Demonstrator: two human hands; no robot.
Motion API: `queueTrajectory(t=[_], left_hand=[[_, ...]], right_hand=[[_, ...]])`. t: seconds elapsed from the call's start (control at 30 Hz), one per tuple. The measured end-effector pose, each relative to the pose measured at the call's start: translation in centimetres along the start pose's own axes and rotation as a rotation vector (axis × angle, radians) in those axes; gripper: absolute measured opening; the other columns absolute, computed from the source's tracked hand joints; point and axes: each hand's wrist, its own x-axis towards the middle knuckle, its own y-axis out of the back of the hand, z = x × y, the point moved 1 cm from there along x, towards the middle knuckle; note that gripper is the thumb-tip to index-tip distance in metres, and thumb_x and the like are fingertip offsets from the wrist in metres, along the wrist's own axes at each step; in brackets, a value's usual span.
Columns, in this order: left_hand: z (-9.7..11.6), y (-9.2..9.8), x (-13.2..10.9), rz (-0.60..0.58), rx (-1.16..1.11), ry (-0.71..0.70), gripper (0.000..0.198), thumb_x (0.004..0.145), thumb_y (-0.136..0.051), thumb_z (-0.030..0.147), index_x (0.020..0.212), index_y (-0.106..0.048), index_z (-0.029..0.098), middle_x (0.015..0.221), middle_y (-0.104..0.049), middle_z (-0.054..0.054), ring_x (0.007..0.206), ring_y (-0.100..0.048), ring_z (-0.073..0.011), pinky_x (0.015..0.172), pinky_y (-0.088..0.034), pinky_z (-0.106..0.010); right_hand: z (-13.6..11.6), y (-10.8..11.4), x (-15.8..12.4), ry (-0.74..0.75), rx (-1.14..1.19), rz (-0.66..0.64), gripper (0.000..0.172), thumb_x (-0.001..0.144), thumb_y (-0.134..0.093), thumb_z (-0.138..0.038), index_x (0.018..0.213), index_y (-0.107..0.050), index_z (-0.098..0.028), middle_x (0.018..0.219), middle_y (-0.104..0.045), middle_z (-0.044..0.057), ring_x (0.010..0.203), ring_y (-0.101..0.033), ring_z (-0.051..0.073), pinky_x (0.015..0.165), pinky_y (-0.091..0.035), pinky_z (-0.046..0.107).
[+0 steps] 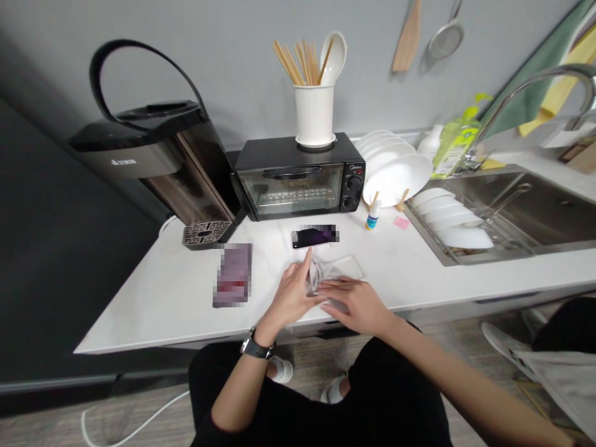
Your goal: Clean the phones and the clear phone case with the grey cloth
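My left hand (289,295), with a dark watch on the wrist, is closed on a crumpled pale grey cloth (313,276) just above the counter's front edge. My right hand (361,305) presses its fingers together against the same cloth from the right; part of the cloth is hidden under the fingers. Touching the cloth's right side is a clear, rectangular phone case (354,267). Behind my hands a dark phone (313,237) lies on the white counter (162,310). A pixelated purple item (235,273) lies left of my left hand.
At the back stand a drink dispenser (186,167), a toaster oven (298,186) and a white utensil holder (315,112). A small bottle (372,217) stands before racked plates (395,177). The sink (544,211) is at right. Another person's shoe (505,347) shows lower right.
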Motion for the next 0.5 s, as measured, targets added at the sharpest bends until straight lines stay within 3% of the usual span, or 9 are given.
queueTrajectory(t=[0.1,0.2,0.33,0.43,0.5], left_hand=[[0.2,0.1,-0.1,0.004,-0.038,-0.038,0.123,0.081,-0.085,0.033,0.169,0.001,0.029,0.14,-0.064,-0.009,0.126,-0.05,-0.0312,0.111,-0.035,-0.046],[0.2,0.1,0.2,-0.004,-0.057,-0.058,0.122,0.082,-0.085,0.032,0.169,0.001,0.032,0.145,-0.064,-0.008,0.128,-0.05,-0.0314,0.113,-0.032,-0.048],[-0.2,0.2,0.4,-0.015,-0.044,-0.08,0.118,0.083,-0.083,0.04,0.17,-0.004,0.029,0.141,-0.065,-0.01,0.125,-0.052,-0.0319,0.111,-0.036,-0.047],[-0.5,0.2,0.1,-0.029,-0.02,-0.049,0.113,0.085,-0.08,0.041,0.17,-0.007,0.025,0.122,-0.066,-0.01,0.113,-0.055,-0.0301,0.103,-0.043,-0.044],[-0.5,0.2,-0.1,-0.019,-0.009,-0.025,0.113,0.085,-0.08,0.04,0.17,-0.007,0.025,0.117,-0.064,-0.009,0.11,-0.055,-0.029,0.101,-0.044,-0.043]], right_hand=[[3.2,2.3,-2.3,-0.055,-0.103,0.021,0.033,0.108,-0.051,-0.04,0.132,-0.07,-0.026,0.132,-0.075,0.005,0.125,-0.07,0.024,0.116,-0.049,0.045],[4.8,2.9,-2.2,-0.12,-0.244,0.064,0.036,0.108,-0.052,-0.04,0.134,-0.068,-0.02,0.133,-0.074,0.012,0.122,-0.071,0.028,0.115,-0.048,0.051],[2.0,0.2,1.0,-0.095,-0.221,0.09,0.046,0.101,-0.061,-0.051,0.127,-0.071,-0.015,0.133,-0.073,0.019,0.124,-0.069,0.033,0.114,-0.05,0.051],[-0.7,-1.5,2.1,-0.016,-0.036,0.059,0.042,0.102,-0.059,-0.051,0.124,-0.073,-0.018,0.135,-0.073,0.014,0.127,-0.068,0.027,0.115,-0.049,0.043],[-0.9,-1.2,1.3,-0.002,0.038,0.043,0.038,0.105,-0.056,-0.049,0.125,-0.073,-0.021,0.135,-0.073,0.009,0.127,-0.069,0.023,0.115,-0.049,0.04]])
